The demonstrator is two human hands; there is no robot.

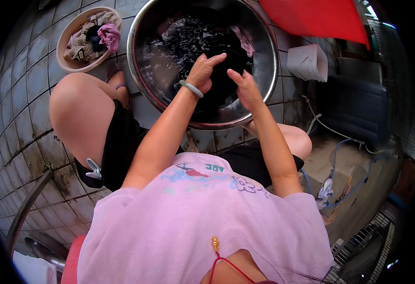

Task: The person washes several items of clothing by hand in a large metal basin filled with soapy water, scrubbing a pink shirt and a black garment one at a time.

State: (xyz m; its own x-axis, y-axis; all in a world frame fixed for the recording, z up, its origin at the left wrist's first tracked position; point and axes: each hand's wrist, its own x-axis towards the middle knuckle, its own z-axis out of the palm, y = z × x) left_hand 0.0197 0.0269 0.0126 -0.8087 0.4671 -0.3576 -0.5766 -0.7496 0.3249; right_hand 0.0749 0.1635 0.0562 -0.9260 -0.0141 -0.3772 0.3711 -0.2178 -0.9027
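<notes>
A large stainless steel basin [131,53] stands on the tiled floor between my knees, with murky water [161,65] and wet laundry in it. My left hand [202,74], with a pale bangle [191,88] at its wrist, grips a soaked black cloth [220,87] over the near half of the basin. My right hand [246,88] has hold of the same cloth a little further right. Both thumbs show on top; the fingers are mostly hidden by the dark fabric. A pink cloth [243,42] lies against the basin's right inner wall.
At the upper left, a beige plastic tub [60,53] holds heaped clothes [87,41]. A white bucket [305,61] stands right of the basin, below a red sheet-like object [314,17]. A blue hose [336,156] runs along the right. A metal pole [26,206] rises at lower left.
</notes>
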